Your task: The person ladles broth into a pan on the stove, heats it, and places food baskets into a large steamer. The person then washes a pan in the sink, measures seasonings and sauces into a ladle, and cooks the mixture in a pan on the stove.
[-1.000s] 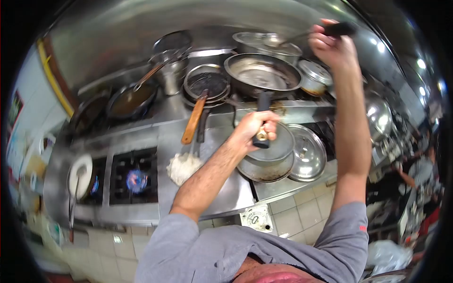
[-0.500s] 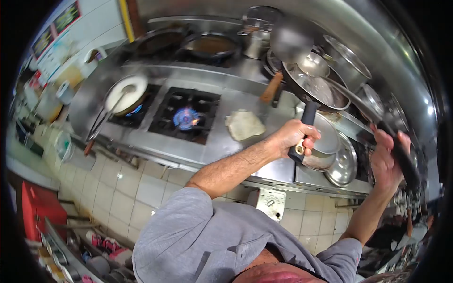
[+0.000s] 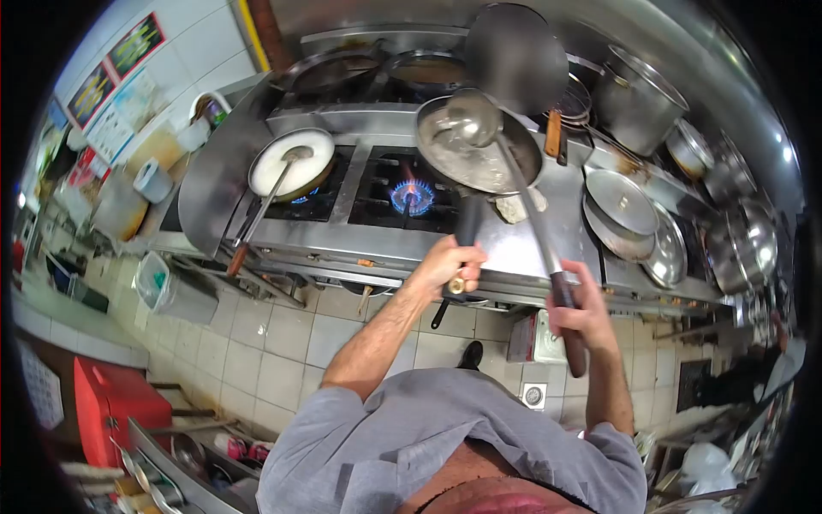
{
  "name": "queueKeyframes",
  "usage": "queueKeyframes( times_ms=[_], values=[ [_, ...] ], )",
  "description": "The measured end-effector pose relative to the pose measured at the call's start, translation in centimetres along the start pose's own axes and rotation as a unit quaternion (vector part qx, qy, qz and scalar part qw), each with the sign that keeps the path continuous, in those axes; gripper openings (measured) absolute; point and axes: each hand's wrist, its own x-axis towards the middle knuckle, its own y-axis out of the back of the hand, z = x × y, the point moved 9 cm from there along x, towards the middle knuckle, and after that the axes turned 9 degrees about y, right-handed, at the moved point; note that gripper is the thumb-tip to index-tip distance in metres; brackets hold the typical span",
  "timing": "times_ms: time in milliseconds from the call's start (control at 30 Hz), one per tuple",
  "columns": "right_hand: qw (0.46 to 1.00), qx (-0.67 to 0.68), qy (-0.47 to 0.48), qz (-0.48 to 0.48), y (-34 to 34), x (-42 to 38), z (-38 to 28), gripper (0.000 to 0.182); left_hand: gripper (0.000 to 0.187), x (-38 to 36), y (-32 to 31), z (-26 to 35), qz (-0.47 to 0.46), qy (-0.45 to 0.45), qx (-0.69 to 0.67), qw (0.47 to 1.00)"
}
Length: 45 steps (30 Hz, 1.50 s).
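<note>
Left hand (image 3: 452, 265) clamped on the pan (image 3: 478, 154) handle holds it just right of the lit burner (image 3: 411, 197), while right hand (image 3: 578, 319) grips the ladle (image 3: 473, 117), bowl resting inside, shaft angled back toward the body.

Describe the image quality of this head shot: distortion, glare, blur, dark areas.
Head view: strong fisheye distortion bends the stove front and tiled floor, with black vignette at the corners. Glare spots streak the steel hood and the pots on the right. The left hand on the pan handle and the right hand on the ladle look fairly sharp; the edges are soft.
</note>
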Motion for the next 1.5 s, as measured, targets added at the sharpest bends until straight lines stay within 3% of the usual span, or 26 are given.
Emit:
queueKeyframes(
  times_ms=[100, 233, 300, 433, 600, 633, 700, 733, 767, 800, 833, 900, 967, 1067, 1100, 1133, 1200, 1267, 1333, 1367, 1433, 1500],
  values=[
    [0.997, -0.072, -0.003, -0.006, -2.5, 0.2, 3.7, 0.074, 0.014, -1.5, 4.6, -1.1, 0.049, -0.006, -0.004, 0.999],
    [0.990, -0.134, 0.030, 0.018, -2.9, 1.8, 8.8, 0.072, 0.014, -1.2, 9.4, -3.3, 0.043, -0.004, -0.023, 0.999],
    [0.963, -0.248, 0.098, 0.051, -1.4, 3.2, 10.6, 0.071, 0.015, -0.4, 11.2, -4.0, 0.050, -0.008, -0.031, 0.998],
    [0.924, -0.375, 0.010, 0.077, 2.0, 6.5, 14.8, 0.070, 0.019, 1.3, 14.7, -4.2, 0.073, -0.030, -0.055, 0.995],
    [0.899, -0.420, 0.021, 0.124, 8.3, 9.6, 21.0, 0.068, 0.020, 3.0, 17.3, -3.7, 0.082, -0.036, -0.076, 0.993],
    [0.868, -0.467, 0.083, 0.146, 8.9, 9.6, 20.3, 0.063, 0.020, 3.0, 17.6, -3.6, 0.086, -0.036, -0.081, 0.992],
    [0.872, -0.466, 0.037, 0.142, 11.2, 9.8, 22.6, 0.064, 0.018, 3.1, 18.4, -3.2, 0.100, -0.031, -0.063, 0.993],
    [0.855, -0.493, 0.068, 0.143, 11.4, 9.9, 21.9, 0.065, 0.018, 3.2, 18.9, -3.1, 0.103, -0.030, -0.066, 0.992],
    [0.831, -0.535, 0.022, 0.151, 12.2, 10.0, 22.2, 0.058, 0.018, 3.4, 19.3, -3.1, 0.095, -0.027, -0.065, 0.993],
    [0.766, -0.622, 0.057, 0.149, 11.9, 10.3, 21.2, 0.053, 0.018, 3.6, 19.6, -3.1, 0.086, -0.025, -0.065, 0.994],
    [0.691, -0.701, 0.095, 0.145, 9.8, 11.0, 18.2, 0.047, 0.018, 3.8, 20.3, -3.0, 0.090, -0.027, -0.071, 0.993],
    [0.755, -0.615, 0.083, 0.211, 7.5, 12.0, 14.7, 0.042, 0.018, 4.2, 21.4, -3.4, 0.081, -0.003, -0.047, 0.996],
    [0.852, -0.461, 0.121, 0.215, 0.4, 14.2, 11.2, 0.043, 0.016, 3.9, 21.6, -2.8, 0.079, -0.019, 0.001, 0.997],
    [0.946, -0.276, 0.152, 0.076, -14.5, 17.4, 10.0, 0.045, 0.031, 2.0, 21.4, -2.0, 0.020, -0.025, -0.011, 0.999],
    [0.963, -0.207, 0.168, 0.021, -19.8, 18.1, 10.5, 0.047, 0.039, 0.7, 22.0, -1.9, -0.007, -0.045, -0.030, 0.999],
    [0.971, -0.189, 0.142, -0.026, -24.9, 18.7, 11.7, 0.052, 0.058, -1.0, 24.3, -3.0, 0.025, -0.001, 0.024, 0.999],
    [0.977, -0.169, 0.094, -0.095, -34.5, 19.4, 13.7, 0.063, 0.067, -5.5, 30.4, -3.2, 0.007, -0.139, 0.098, 0.985],
    [0.976, -0.167, 0.078, -0.114, -42.5, 21.3, 14.7, 0.071, 0.064, -11.9, 36.4, -3.0, 0.127, -0.067, 0.214, 0.966],
    [0.995, -0.060, -0.034, -0.070, -47.8, 23.1, 18.9, 0.089, 0.057, -17.6, 46.2, -4.7, 0.232, 0.050, 0.169, 0.957],
    [0.995, -0.065, -0.034, -0.068, -49.9, 23.7, 19.2, 0.089, 0.053, -17.8, 54.1, -7.2, 0.236, 0.086, 0.097, 0.963],
    [0.991, 0.080, -0.105, -0.034, -53.1, 25.2, 20.2, 0.100, 0.047, -22.0, 61.8, -4.7, 0.313, -0.007, -0.023, 0.949],
    [0.984, 0.142, -0.099, -0.034, -55.0, 26.6, 20.5, 0.073, 0.046, -21.6, 68.6, -3.1, 0.295, -0.131, -0.165, 0.932]
  ],
)
